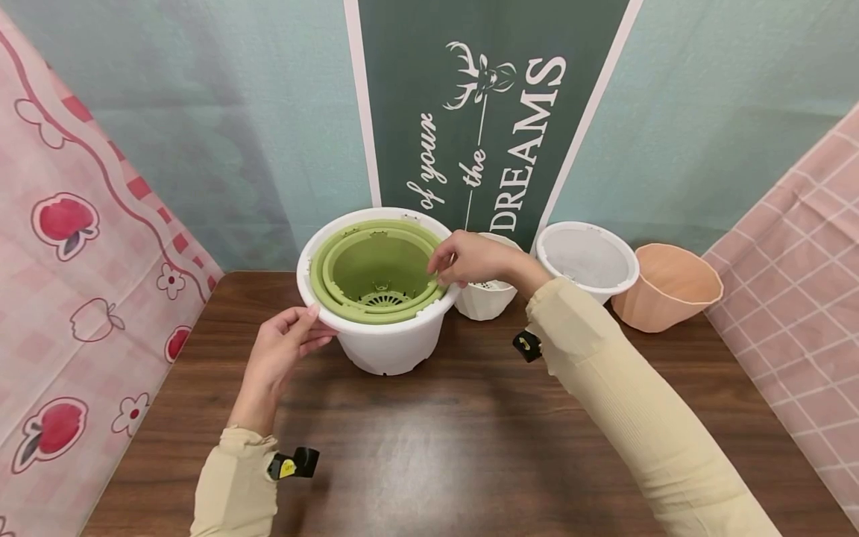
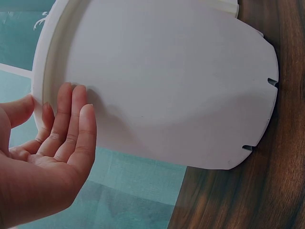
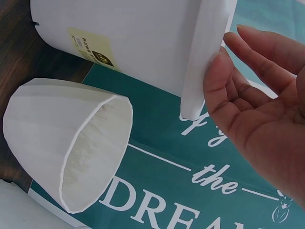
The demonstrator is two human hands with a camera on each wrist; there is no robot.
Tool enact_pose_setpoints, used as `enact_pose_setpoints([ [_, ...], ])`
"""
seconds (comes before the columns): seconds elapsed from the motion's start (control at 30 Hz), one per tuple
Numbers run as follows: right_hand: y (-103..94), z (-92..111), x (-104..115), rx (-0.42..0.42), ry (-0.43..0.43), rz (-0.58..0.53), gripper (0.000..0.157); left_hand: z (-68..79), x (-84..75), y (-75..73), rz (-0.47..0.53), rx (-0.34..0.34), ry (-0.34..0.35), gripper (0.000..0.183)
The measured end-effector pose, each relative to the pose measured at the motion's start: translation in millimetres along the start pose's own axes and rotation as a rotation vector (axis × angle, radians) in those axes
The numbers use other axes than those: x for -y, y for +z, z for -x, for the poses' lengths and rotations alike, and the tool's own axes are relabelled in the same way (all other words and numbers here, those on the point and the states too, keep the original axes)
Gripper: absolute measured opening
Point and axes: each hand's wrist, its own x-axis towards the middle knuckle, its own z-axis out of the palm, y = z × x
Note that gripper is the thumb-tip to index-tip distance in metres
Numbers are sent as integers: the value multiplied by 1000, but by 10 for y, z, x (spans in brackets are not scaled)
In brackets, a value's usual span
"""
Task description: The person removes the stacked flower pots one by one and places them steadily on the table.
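A large white flowerpot (image 1: 385, 347) stands upright on the table, with two green flowerpots nested inside it. The inner green flowerpot (image 1: 385, 261) shows a slotted bottom; around it runs the rim of the outer green flowerpot (image 1: 329, 302). My left hand (image 1: 285, 339) pinches the white pot's rim at the near left, thumb on top and fingers beneath. At the right side, my right hand (image 1: 476, 261) reaches over the white rim, its thumb and fingertips at the inner green rim, apparently pinching it. In the right wrist view the white rim hides that contact.
Right of the nested pots stand a small white faceted pot (image 1: 486, 298), another white pot (image 1: 587, 257) and a peach pot (image 1: 664, 291). A green lettered cloth (image 1: 496, 134) hangs behind. The brown wooden table (image 1: 429, 447) extends in front.
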Motion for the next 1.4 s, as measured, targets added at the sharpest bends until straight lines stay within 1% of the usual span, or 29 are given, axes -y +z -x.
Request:
enact_pose_setpoints([
  [0.27,11,-18,3,-16,2,9,28,-3,8,-2,3,-6,0,20],
  [0.5,23,-58,-26,15,-55,6,35,-2,4,5,4,-10,0,18],
  [0.6,27,-64,-36,31,-63,1,37,0,2,7,1,-11,-5,19],
  [0.73,39,-71,-34,49,-68,8,38,2,1,5,-5,-13,-9,20],
  [0.93,42,-95,-31,61,-69,40,38,-1,3,0,0,-12,2,19],
  [1.1,41,-119,-34,94,-71,66,37,-5,8,2,2,-16,7,18],
  [1.4,39,-118,-49,126,-72,51,37,-6,4,11,3,-24,-2,19],
])
